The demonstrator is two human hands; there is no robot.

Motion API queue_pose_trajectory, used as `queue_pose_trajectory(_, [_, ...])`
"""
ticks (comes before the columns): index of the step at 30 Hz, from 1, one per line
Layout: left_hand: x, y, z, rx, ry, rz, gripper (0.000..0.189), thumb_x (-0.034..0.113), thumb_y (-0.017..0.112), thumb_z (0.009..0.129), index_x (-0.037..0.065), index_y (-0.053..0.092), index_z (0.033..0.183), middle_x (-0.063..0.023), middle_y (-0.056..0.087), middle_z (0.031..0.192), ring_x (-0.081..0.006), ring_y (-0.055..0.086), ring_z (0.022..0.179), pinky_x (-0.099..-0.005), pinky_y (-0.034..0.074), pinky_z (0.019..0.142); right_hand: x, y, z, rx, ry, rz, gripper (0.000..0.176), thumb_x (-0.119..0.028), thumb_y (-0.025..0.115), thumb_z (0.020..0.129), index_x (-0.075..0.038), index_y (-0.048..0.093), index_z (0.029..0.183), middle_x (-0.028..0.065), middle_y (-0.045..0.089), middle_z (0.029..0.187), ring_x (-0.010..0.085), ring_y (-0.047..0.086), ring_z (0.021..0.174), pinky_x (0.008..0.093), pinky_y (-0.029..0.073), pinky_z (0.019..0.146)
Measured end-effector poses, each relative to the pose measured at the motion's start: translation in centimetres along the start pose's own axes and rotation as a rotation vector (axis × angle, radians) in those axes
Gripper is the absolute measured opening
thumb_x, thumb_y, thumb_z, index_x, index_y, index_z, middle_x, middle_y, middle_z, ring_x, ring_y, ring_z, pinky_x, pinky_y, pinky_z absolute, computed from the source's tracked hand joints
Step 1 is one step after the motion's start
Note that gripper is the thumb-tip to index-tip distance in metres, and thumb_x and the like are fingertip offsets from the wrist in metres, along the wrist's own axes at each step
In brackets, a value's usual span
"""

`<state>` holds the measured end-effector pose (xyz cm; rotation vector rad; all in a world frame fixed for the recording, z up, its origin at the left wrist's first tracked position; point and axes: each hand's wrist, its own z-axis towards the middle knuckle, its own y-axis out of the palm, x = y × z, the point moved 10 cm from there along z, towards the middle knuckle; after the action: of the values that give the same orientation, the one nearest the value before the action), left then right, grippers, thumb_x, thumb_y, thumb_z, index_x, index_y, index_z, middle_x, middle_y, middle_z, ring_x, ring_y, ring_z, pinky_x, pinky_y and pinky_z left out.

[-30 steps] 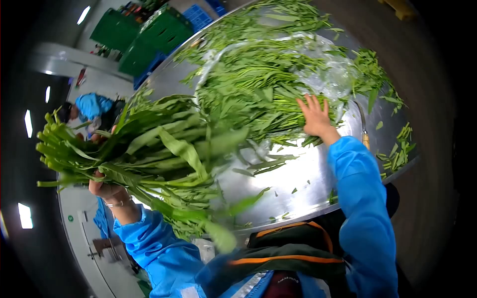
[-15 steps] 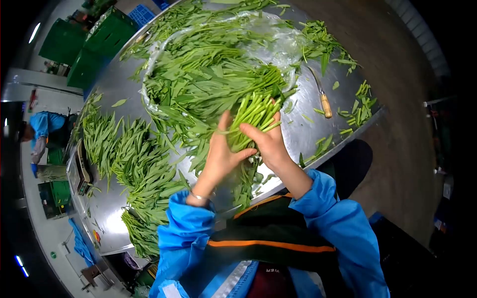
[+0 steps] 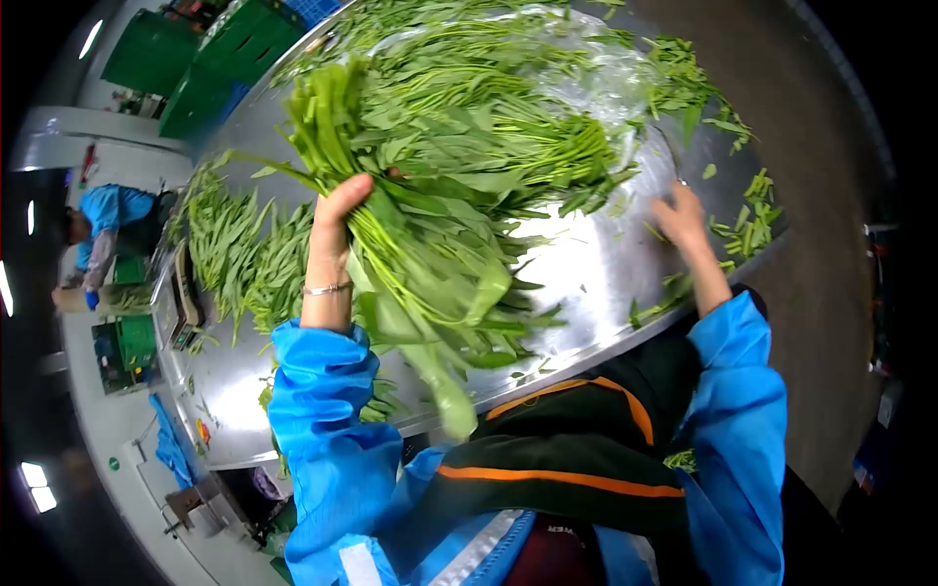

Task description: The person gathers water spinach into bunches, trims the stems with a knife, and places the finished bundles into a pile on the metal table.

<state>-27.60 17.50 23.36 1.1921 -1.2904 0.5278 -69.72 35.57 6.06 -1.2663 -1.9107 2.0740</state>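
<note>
My left hand [image 3: 337, 220] is closed round a bunch of leafy green stems [image 3: 391, 249], which look like water spinach, lifted over the steel table. The stem ends point up and away; the long leaves hang towards me. At the table's right side, my right hand [image 3: 686, 223] is closed over the handle of a knife [image 3: 671, 146]. Its thin blade shows beyond my fingers, while the wooden handle is covered. Between my hands and farther back lies a big heap of the same greens [image 3: 459, 117] on clear plastic.
Cut stem pieces [image 3: 752, 215] lie near the right edge of the steel table [image 3: 586, 278]. More greens [image 3: 220, 244] are laid along the left, beside a scale [image 3: 186, 293]. Green crates [image 3: 244, 44] stand beyond, and another person in blue [image 3: 117, 207] is at far left.
My hands have separated. The left has swung the bunch up and left, its stem ends now pointing away; the right has let go of it and moved right onto the knife.
</note>
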Motion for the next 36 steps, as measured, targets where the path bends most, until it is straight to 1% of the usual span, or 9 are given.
queue_pose_trajectory(3, [2.0,-0.6,0.0,-0.106,0.077,-0.309,0.053,0.013,0.057,0.077,0.001,0.042,0.126,-0.0167,0.058,0.111,-0.0274,0.058,0.098,-0.0401,0.047,0.088,5.5,-1.3,-0.5,-0.009,0.284,-0.421,0.061,-0.026,0.060,0.075,-0.016,0.039,0.131,0.0181,0.047,0.122,0.0339,0.044,0.115,0.0426,0.039,0.094])
queue_pose_trajectory(8, [2.0,-1.7,-0.1,-0.021,0.103,-0.364,0.055,0.019,0.058,0.076,0.003,0.042,0.126,-0.0158,0.057,0.113,-0.0280,0.058,0.097,-0.0419,0.048,0.086,8.0,-1.0,0.9,0.083,0.237,-0.291,0.052,-0.022,0.059,0.075,-0.010,0.046,0.124,0.0153,0.054,0.106,0.0287,0.055,0.095,0.0385,0.046,0.080])
queue_pose_trajectory(11, [0.6,-1.3,-0.2,-0.051,-0.023,-0.328,0.049,0.018,0.058,0.076,0.000,0.048,0.120,-0.0147,0.061,0.106,-0.0265,0.059,0.094,-0.0400,0.048,0.086,9.9,1.3,-0.1,-0.189,0.568,0.522,0.044,-0.016,0.058,0.072,-0.004,0.053,0.114,0.0087,0.057,0.089,0.0206,0.057,0.076,0.0307,0.047,0.067])
queue_pose_trajectory(12, [-1.5,-2.8,-0.3,-0.013,-0.168,-0.177,0.044,0.018,0.059,0.076,-0.001,0.051,0.115,-0.0141,0.061,0.103,-0.0242,0.060,0.092,-0.0375,0.049,0.083,6.6,-0.9,-2.1,-0.033,0.528,0.621,0.037,-0.012,0.057,0.069,0.000,0.057,0.104,0.0038,0.056,0.079,0.0155,0.054,0.069,0.0251,0.044,0.061])
queue_pose_trajectory(14, [-4.8,-3.4,-1.9,0.066,-0.403,0.136,0.029,0.015,0.061,0.074,-0.001,0.060,0.099,-0.0102,0.064,0.086,-0.0192,0.062,0.077,-0.0317,0.052,0.070,2.2,-2.1,-4.1,0.136,0.127,0.611,0.045,-0.005,0.057,0.067,-0.005,0.051,0.111,0.0073,0.055,0.099,0.0159,0.054,0.076,0.0282,0.046,0.069])
queue_pose_trajectory(18, [-12.3,0.4,-5.2,-0.022,-0.587,0.246,0.023,0.015,0.063,0.075,0.000,0.063,0.093,-0.0082,0.065,0.080,-0.0173,0.063,0.069,-0.0300,0.053,0.065,-12.5,-3.4,-11.4,-0.101,-0.260,0.814,0.057,0.000,0.057,0.081,-0.006,0.037,0.133,0.0117,0.051,0.120,0.0189,0.057,0.099,0.0275,0.046,0.083])
queue_pose_trajectory(21, [-15.6,0.9,-7.2,0.014,-0.714,0.065,0.024,0.014,0.062,0.076,0.000,0.062,0.095,-0.0085,0.065,0.082,-0.0175,0.062,0.071,-0.0295,0.052,0.067,-16.7,-3.1,-14.0,-0.101,-0.391,0.551,0.055,-0.005,0.060,0.081,-0.009,0.041,0.132,0.0117,0.059,0.093,0.0232,0.060,0.077,0.0295,0.048,0.068])
queue_pose_trajectory(26, [-17.6,3.7,-9.0,-0.085,-0.857,-0.160,0.037,0.022,0.054,0.080,-0.005,0.059,0.104,-0.0138,0.064,0.092,-0.0212,0.063,0.078,-0.0333,0.052,0.074,-21.5,-3.1,-14.7,0.006,-0.697,0.393,0.037,-0.012,0.059,0.081,-0.011,0.049,0.117,0.0096,0.057,0.087,0.0293,0.059,0.074,0.0363,0.048,0.061])
queue_pose_trajectory(36, [-14.6,7.9,-8.4,-0.255,-0.777,0.113,0.036,0.014,0.059,0.077,-0.002,0.056,0.109,-0.0112,0.062,0.098,-0.0186,0.061,0.084,-0.0301,0.051,0.075,-19.7,1.1,-13.0,-0.129,-0.525,0.223,0.021,-0.018,0.058,0.078,-0.007,0.046,0.091,0.0152,0.060,0.082,0.0364,0.059,0.069,0.0438,0.046,0.057])
